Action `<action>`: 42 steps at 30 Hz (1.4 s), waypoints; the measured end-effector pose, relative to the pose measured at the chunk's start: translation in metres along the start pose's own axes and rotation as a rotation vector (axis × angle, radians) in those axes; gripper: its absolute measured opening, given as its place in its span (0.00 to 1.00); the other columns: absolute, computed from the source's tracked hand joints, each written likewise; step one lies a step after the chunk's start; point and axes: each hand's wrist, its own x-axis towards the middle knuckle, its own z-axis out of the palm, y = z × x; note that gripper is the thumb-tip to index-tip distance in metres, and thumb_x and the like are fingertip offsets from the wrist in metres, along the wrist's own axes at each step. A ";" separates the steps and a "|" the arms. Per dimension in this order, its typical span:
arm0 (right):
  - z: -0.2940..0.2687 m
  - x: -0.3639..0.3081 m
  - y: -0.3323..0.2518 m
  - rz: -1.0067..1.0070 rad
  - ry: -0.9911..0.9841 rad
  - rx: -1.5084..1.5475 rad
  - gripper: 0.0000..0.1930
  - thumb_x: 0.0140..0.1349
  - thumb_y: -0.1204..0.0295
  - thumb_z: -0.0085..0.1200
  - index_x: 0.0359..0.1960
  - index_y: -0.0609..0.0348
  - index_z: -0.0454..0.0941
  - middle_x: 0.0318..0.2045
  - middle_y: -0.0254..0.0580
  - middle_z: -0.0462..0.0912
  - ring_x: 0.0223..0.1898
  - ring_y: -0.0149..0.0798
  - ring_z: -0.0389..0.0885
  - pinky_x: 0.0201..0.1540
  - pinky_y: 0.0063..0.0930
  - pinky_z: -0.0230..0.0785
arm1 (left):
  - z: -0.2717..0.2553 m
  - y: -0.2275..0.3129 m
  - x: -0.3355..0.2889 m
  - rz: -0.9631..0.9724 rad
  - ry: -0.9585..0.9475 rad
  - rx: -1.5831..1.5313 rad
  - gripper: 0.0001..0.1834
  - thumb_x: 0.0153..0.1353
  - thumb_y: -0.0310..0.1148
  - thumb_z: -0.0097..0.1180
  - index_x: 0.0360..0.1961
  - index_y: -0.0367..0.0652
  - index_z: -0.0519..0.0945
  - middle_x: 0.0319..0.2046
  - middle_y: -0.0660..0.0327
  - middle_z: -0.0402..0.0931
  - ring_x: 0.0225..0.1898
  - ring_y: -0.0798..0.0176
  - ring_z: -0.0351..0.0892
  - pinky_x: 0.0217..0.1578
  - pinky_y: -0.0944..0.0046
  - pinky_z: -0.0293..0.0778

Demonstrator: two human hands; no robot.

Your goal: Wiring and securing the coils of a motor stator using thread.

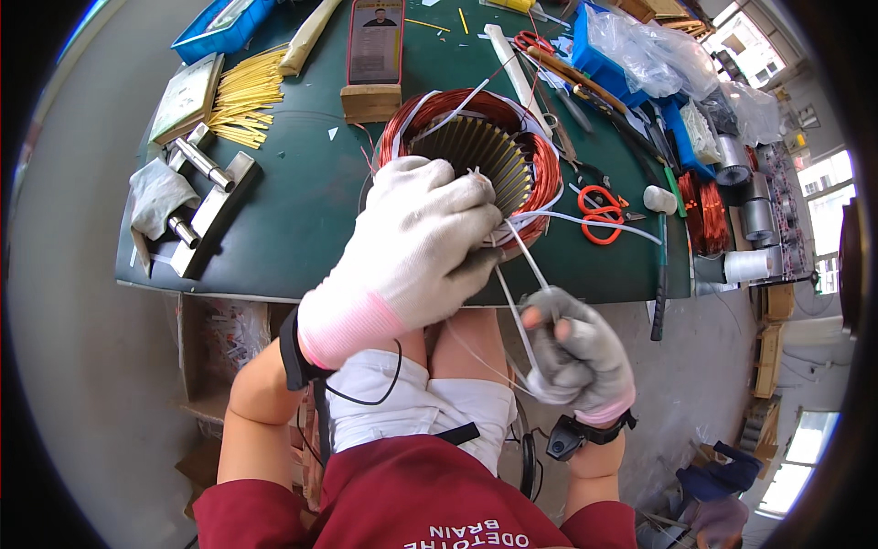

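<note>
A motor stator (pixel 506 151) with a ring of copper windings stands at the table's near edge. My left hand (pixel 412 238), in a white glove with a pink cuff, is closed over its near rim, fingers curled toward the slotted bore. What lies under those fingers is hidden. My right hand (pixel 585 357), in a greyed glove with bare fingertips, is closed on white lacing cord (pixel 531 258) below and right of the stator. Two stretches of cord run up from it to the windings. A white sleeve tube (pixel 599 222) reaches rightward from the windings.
Orange-handled scissors (pixel 599 215) and a white-headed mallet (pixel 660 201) lie right of the stator. Behind it a phone (pixel 375 46) rests on a wooden block (pixel 370 103). Yellow strips (pixel 245 101) and a metal fixture (pixel 215 220) are at left; blue bins (pixel 599 69) stand at far right.
</note>
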 end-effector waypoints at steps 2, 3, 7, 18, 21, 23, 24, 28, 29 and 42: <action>0.005 -0.001 -0.006 -0.125 -0.064 0.000 0.17 0.67 0.67 0.47 0.53 0.65 0.69 0.13 0.23 0.60 0.10 0.15 0.46 0.12 0.14 0.38 | -0.004 -0.003 0.001 0.019 -0.031 -0.004 0.13 0.42 0.31 0.62 0.32 0.41 0.81 0.36 0.63 0.77 0.38 0.56 0.73 0.47 0.57 0.66; 0.005 0.002 -0.006 -0.097 -0.098 0.028 0.15 0.68 0.67 0.46 0.51 0.65 0.71 0.14 0.23 0.59 0.10 0.15 0.46 0.12 0.14 0.39 | -0.007 -0.003 0.003 0.001 -0.083 0.030 0.13 0.43 0.31 0.61 0.33 0.41 0.81 0.37 0.62 0.77 0.40 0.56 0.73 0.48 0.56 0.65; 0.005 0.012 0.008 -0.118 -0.050 -0.069 0.11 0.68 0.72 0.44 0.47 0.63 0.74 0.18 0.27 0.66 0.14 0.17 0.56 0.16 0.14 0.48 | -0.003 0.022 -0.001 -0.057 -0.138 0.324 0.17 0.47 0.31 0.58 0.41 0.39 0.78 0.42 0.57 0.75 0.48 0.51 0.71 0.57 0.53 0.63; -0.015 0.073 0.046 -0.804 -0.196 0.095 0.09 0.70 0.66 0.44 0.35 0.59 0.70 0.19 0.26 0.58 0.14 0.19 0.51 0.17 0.14 0.45 | 0.012 0.018 0.000 0.031 -0.043 0.351 0.11 0.45 0.34 0.59 0.32 0.44 0.75 0.29 0.60 0.73 0.32 0.54 0.71 0.39 0.56 0.66; -0.024 0.082 0.055 -1.082 0.221 -0.458 0.12 0.68 0.66 0.46 0.29 0.61 0.69 0.22 0.31 0.64 0.17 0.19 0.54 0.19 0.14 0.45 | 0.011 0.026 0.009 -0.020 -0.088 0.356 0.11 0.45 0.31 0.56 0.33 0.44 0.75 0.30 0.60 0.73 0.32 0.54 0.71 0.39 0.55 0.65; -0.039 0.081 0.045 -1.119 0.187 -0.554 0.13 0.65 0.65 0.47 0.26 0.62 0.68 0.23 0.33 0.67 0.18 0.20 0.55 0.21 0.14 0.46 | 0.029 0.036 0.009 -0.074 -0.048 0.372 0.13 0.45 0.31 0.56 0.35 0.43 0.75 0.31 0.59 0.73 0.32 0.54 0.70 0.40 0.54 0.64; -0.040 0.080 0.039 -1.137 0.203 -0.578 0.16 0.64 0.62 0.48 0.24 0.61 0.67 0.23 0.34 0.67 0.20 0.21 0.57 0.22 0.15 0.48 | 0.036 0.038 0.008 -0.133 0.009 0.413 0.15 0.45 0.32 0.56 0.36 0.42 0.75 0.31 0.58 0.73 0.33 0.53 0.70 0.40 0.54 0.64; -0.057 0.075 0.015 -1.058 0.316 -0.662 0.12 0.56 0.70 0.38 0.21 0.65 0.67 0.19 0.38 0.67 0.24 0.30 0.63 0.29 0.25 0.54 | 0.037 0.029 -0.002 0.077 0.434 -0.207 0.17 0.57 0.28 0.47 0.48 0.34 0.73 0.42 0.48 0.74 0.43 0.47 0.74 0.49 0.49 0.67; -0.059 0.080 0.008 -1.081 0.307 -0.672 0.15 0.60 0.64 0.41 0.21 0.60 0.64 0.19 0.36 0.65 0.21 0.27 0.60 0.25 0.21 0.50 | 0.035 0.015 -0.004 0.140 0.478 -0.218 0.16 0.61 0.31 0.46 0.47 0.33 0.73 0.44 0.44 0.74 0.45 0.43 0.74 0.49 0.44 0.68; -0.031 0.114 -0.006 -1.257 0.421 -0.200 0.13 0.56 0.66 0.37 0.16 0.50 0.54 0.16 0.33 0.58 0.18 0.30 0.58 0.27 0.27 0.58 | 0.067 -0.013 -0.009 0.016 0.645 0.249 0.14 0.35 0.35 0.58 0.30 0.56 0.77 0.30 0.70 0.69 0.39 0.64 0.74 0.46 0.48 0.67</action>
